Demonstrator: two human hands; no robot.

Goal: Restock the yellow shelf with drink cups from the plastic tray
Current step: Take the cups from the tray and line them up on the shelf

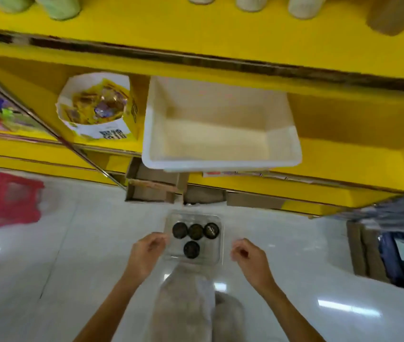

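Sitting between both hands, the clear plastic tray of four dark-lidded drink cups touches the left hand's curled fingers; the right hand, loosely curled and empty, hangs just beside it.

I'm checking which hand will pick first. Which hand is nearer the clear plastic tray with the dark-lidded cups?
Left. The left hand has its fingers at the clear plastic tray's left edge, seemingly touching. The right hand hangs off its right edge, a gap between.

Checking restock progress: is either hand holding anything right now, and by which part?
The left hand touches the left rim of the clear plastic tray; a closed grip cannot be told. The right hand holds nothing.
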